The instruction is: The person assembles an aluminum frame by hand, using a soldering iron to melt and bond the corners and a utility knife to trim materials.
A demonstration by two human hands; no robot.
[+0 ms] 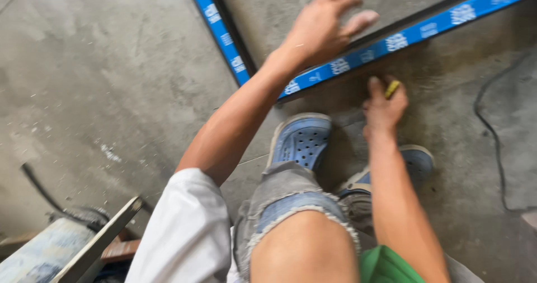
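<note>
Clearly my left hand [321,28] hovers, fingers spread, over the stiff blue-taped metal frame bar [391,42]. My right hand [383,109] pinches a small yellow marker [392,88]; I'd grip the bar's flat faces.

A grey concrete floor [112,64], scuffed and speckled with pale debris, is seen throughout. A dark cable [495,132] is laid across it at the right, and a metal bar [98,244] is seen near left.

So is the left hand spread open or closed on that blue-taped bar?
Spread open. The left hand hovers over the blue-taped bar with its fingers splayed, not wrapped around it; motion blur hides any contact.
</note>
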